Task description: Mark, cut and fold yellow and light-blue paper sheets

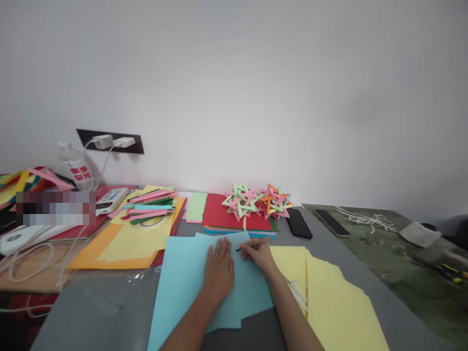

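Observation:
Light blue paper sheets (179, 278) lie overlapping on the grey table (91, 302). Flat on them rests my left hand (220, 269), its fingers spread. My right hand (257, 252) pinches a pen (262, 240), with the dark tip just above or on the blue paper near its upper right part. Yellow sheets (336, 302) are fanned out to the right, with the white handles of what look like scissors (299, 295) partly under my right forearm.
Two folded paper stars (241, 200) sit on red paper (215, 212) at the back, beside a black phone (299, 224). Paper strips (151, 207) lie on yellow and orange sheets (106, 243) at left. A bottle (76, 168) and cables stand farther left.

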